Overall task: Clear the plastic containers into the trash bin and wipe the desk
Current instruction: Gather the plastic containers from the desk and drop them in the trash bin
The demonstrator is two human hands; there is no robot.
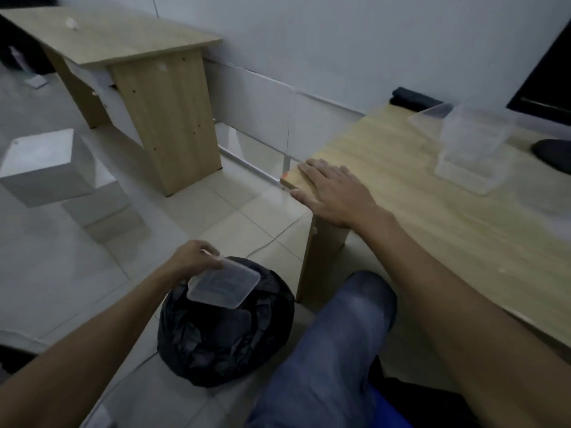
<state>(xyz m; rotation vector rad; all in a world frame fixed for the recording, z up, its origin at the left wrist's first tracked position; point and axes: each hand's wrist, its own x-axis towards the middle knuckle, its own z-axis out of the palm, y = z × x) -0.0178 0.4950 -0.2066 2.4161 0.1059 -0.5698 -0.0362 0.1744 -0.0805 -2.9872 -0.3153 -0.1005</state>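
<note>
My left hand [193,257] grips a clear plastic lid [224,285] by its far edge, holding it just above the trash bin [225,338], which is lined with a black bag and stands on the floor beside the desk's leg. My right hand [336,193] rests flat, fingers straight, on the left corner of the wooden desk [432,230]. Farther right on the desk stands a stack of clear plastic containers [472,149], with another clear piece [429,117] leaning behind it.
A dark cloth [414,98] lies at the desk's far edge, and a dark round object [553,154] sits at the right. A second wooden desk [123,38] stands at the back left, a white box [43,165] on the tiled floor. My knee [349,332] is beside the bin.
</note>
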